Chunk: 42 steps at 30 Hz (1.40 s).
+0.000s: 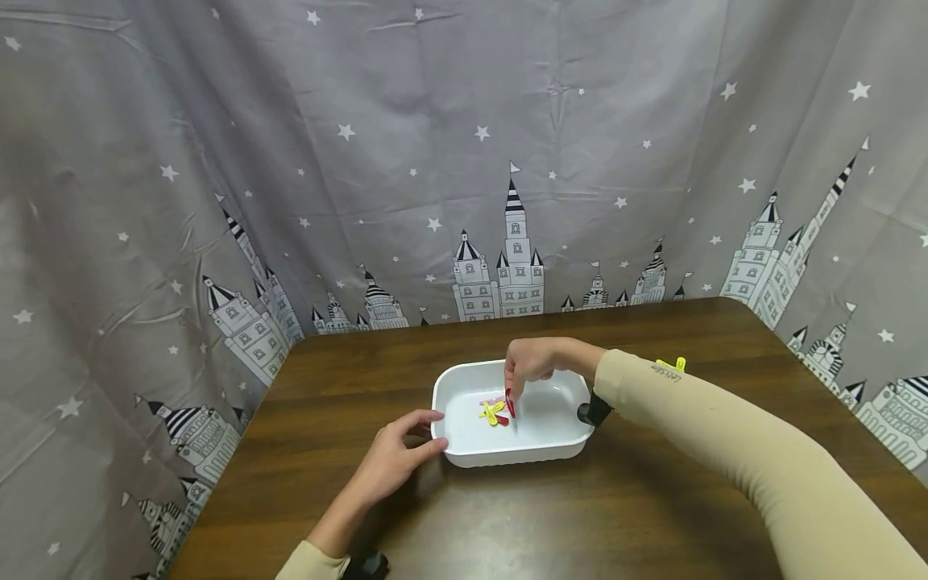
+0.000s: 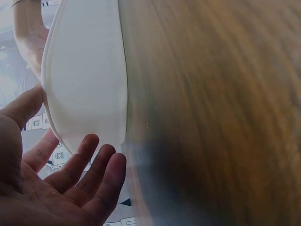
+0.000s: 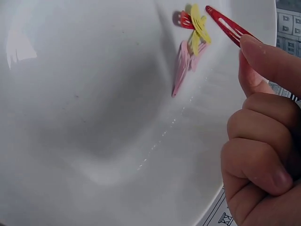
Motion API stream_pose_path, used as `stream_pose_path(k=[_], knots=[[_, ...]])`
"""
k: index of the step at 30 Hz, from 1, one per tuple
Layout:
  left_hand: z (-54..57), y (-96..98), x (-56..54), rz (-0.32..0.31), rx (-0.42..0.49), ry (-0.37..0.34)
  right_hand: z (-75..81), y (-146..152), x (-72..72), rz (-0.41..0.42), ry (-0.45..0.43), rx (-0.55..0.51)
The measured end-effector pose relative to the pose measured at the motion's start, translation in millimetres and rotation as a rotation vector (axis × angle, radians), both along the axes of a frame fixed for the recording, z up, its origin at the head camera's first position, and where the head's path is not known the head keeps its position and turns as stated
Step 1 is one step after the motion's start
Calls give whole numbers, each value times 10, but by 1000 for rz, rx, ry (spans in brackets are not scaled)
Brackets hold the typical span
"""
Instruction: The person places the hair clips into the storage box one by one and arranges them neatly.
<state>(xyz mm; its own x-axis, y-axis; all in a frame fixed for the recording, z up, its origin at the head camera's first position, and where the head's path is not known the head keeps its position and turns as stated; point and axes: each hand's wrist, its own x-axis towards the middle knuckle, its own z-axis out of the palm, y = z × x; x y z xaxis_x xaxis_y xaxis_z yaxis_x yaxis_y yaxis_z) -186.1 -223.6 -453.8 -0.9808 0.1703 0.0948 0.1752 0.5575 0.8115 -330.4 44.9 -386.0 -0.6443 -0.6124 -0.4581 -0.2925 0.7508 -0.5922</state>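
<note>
A red hair clip (image 3: 218, 15) is pinched by one end between the thumb and forefinger of the right hand (image 1: 532, 360), its other fingers being curled in. The clip is held over the inside of a white tray (image 1: 551, 423), slanting down from the fingertips, its long axis across that of the tray, which runs left to right. Whether the tray's floor is touched by its free end cannot be told. Just left of it, in the left half of the tray, crossed yellow clips (image 3: 201, 30) are seen, with a second red clip (image 3: 186, 20) partly covered by them and pink clips (image 3: 182, 66) beside. This group is placed between the hands, the right being nearer. The tray's left rim is touched by the left hand (image 1: 397, 451), its fingers loosely spread. More yellow clips (image 1: 680, 365) are noted on the table (image 1: 348, 370), at far right beyond the sleeve (image 1: 703, 419).
</note>
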Motion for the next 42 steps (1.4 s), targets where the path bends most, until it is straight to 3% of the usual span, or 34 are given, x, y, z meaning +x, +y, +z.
stream_pose_path(k=[6,19,33,42], knots=[[4,10,-5,0,4,-3,-33,34,16,16,8,18],[15,-7,6,19,12,-10,107,240,22,-37,13,-112],[2,9,3,11,17,-3,282,640,130,-171,70,-247],[6,14,7,14,19,-3,316,967,180,-259,108,-284]])
